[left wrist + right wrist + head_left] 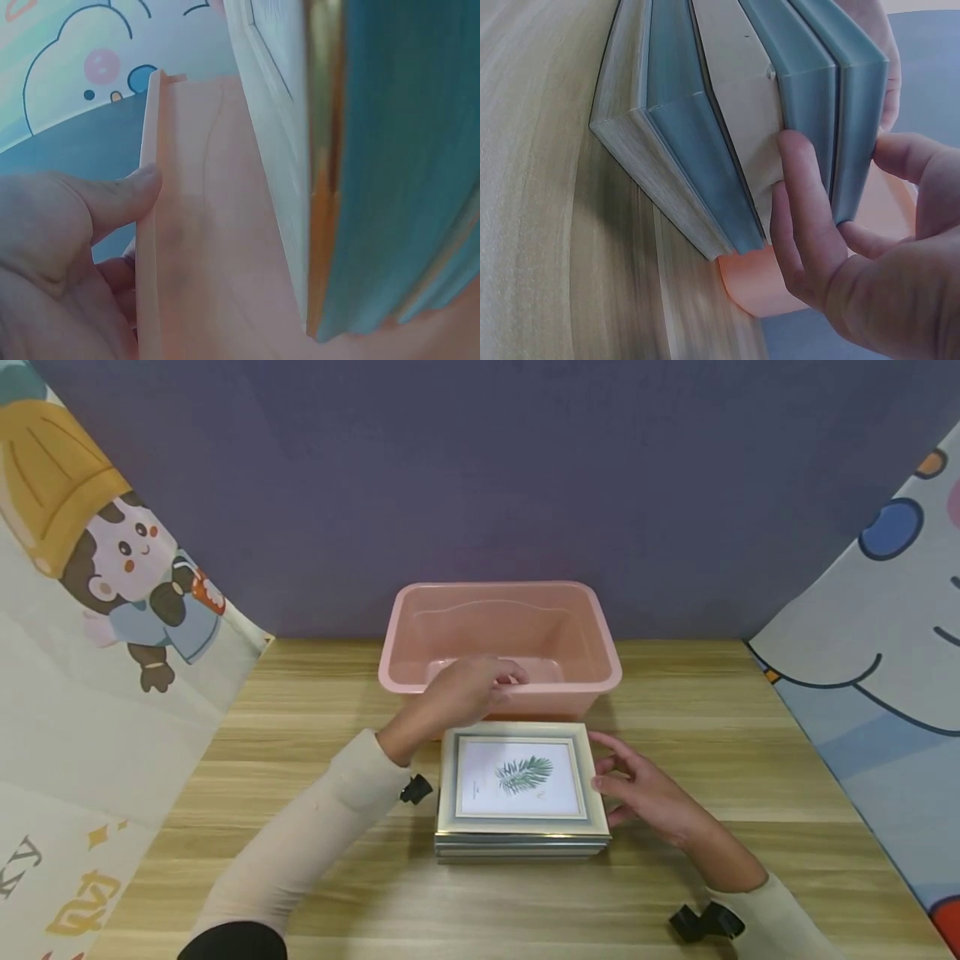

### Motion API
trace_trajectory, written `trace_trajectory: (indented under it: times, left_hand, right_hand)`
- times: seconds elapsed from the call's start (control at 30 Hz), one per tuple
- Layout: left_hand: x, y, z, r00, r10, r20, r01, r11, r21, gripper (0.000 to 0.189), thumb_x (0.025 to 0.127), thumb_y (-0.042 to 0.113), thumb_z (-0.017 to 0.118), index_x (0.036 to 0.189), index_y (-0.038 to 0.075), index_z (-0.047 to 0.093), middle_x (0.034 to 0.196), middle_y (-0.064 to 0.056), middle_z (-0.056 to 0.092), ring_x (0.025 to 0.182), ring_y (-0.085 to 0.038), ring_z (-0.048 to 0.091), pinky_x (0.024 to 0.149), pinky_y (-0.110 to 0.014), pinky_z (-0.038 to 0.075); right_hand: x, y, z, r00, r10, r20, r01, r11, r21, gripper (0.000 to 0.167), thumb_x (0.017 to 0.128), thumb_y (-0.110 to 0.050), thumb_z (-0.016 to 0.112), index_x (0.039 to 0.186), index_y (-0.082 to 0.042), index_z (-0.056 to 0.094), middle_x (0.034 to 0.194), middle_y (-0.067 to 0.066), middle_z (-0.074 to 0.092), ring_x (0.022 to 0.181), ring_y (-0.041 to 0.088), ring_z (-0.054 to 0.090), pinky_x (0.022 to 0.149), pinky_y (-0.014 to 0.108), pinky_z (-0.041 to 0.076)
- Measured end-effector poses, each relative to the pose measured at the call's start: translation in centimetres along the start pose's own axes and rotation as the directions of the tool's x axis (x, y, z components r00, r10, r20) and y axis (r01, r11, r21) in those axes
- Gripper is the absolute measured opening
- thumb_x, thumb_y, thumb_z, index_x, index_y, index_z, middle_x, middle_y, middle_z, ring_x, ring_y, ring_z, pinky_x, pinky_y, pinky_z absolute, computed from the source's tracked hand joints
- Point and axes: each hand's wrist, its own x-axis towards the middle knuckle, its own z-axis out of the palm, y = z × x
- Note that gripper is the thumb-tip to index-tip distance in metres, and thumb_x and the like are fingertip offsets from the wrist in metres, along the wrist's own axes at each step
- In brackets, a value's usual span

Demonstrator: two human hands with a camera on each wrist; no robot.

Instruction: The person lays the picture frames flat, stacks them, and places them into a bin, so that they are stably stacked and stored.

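A pink plastic bin (600, 647) stands at the back of the table, with no contents showing in its visible interior. My left hand (468, 689) grips its front rim; in the left wrist view the thumb (127, 196) lies on the rim and the other fingers curl behind it. Directly in front of the bin lies a stack of several picture frames (742, 112). The top picture frame (525, 777) faces up and shows a green leaf print. My right hand (648, 793) rests at the stack's right side, thumb at the top frame's edge, fingers spread along the side.
The wood-grain table (712, 718) backs onto a dark blue-grey panel (480, 468). White cartoon-printed panels (82, 718) stand along both sides. A black wrist mount (416, 789) on the left arm sits beside the stack.
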Motion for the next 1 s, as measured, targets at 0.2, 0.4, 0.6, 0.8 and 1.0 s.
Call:
trace_trajectory:
  times: [0.2,0.4,0.6,0.8,1.0]
  left_hand:
    - [0.4,0.3,0.1,0.999,0.008,0.032,-0.007,1.0,-0.024,0.029,0.1,0.018,0.065,0.128,0.023,0.071,0.126,0.003,0.072,0.118,-0.02,0.066,0.101,-0.04,0.053]
    - [-1.1,-0.3,-0.5,0.998,0.047,-0.031,-0.047,0.999,0.003,0.034,0.102,0.024,0.062,0.136,0.021,0.065,0.137,0.0,0.066,0.132,-0.025,0.055,0.113,-0.045,0.043]
    - [-4.3,-1.9,-2.1,0.991,0.025,-0.132,-0.039,0.994,-0.101,0.044,0.098,0.028,0.069,0.139,0.014,0.061,0.139,-0.007,0.061,0.125,-0.028,0.058,0.102,-0.045,0.052]
    - [-6.5,-3.4,-2.8,0.983,0.014,-0.186,-0.056,0.973,-0.223,0.041,0.099,0.024,0.068,0.136,0.008,0.063,0.138,-0.008,0.062,0.122,-0.028,0.063,0.102,-0.044,0.055]
    - [-8.6,-3.9,-2.6,0.991,0.016,-0.131,-0.054,0.955,-0.29,0.037,0.098,0.015,0.067,0.134,0.006,0.063,0.132,-0.011,0.064,0.109,-0.025,0.067,0.091,-0.04,0.059]
  right_hand:
    - [-0.2,0.0,-0.1,1.0,-0.001,-0.009,0.001,1.0,-0.001,0.075,0.1,-0.017,0.065,0.161,-0.013,0.022,0.119,0.02,0.043,0.09,0.024,0.066,0.068,0.048,0.063]
    - [-0.2,0.1,0.0,1.0,-0.013,-0.007,0.013,1.0,0.007,0.075,0.099,-0.016,0.064,0.161,-0.013,0.022,0.119,0.022,0.043,0.09,0.025,0.065,0.067,0.048,0.063]
    - [-0.2,0.0,-0.1,1.0,-0.005,-0.011,0.005,1.0,-0.005,0.075,0.099,-0.015,0.064,0.161,-0.014,0.021,0.118,0.022,0.043,0.088,0.024,0.065,0.064,0.047,0.063]
    - [-0.2,-0.1,-0.2,1.0,-0.004,-0.007,0.004,1.0,-0.015,0.075,0.1,-0.016,0.063,0.162,-0.014,0.019,0.119,0.024,0.044,0.091,0.027,0.065,0.067,0.048,0.063]
    - [0.1,-0.2,0.0,1.0,0.014,0.002,-0.014,1.0,-0.013,0.077,0.1,-0.018,0.063,0.162,-0.015,0.018,0.123,0.026,0.045,0.093,0.027,0.066,0.071,0.048,0.063]
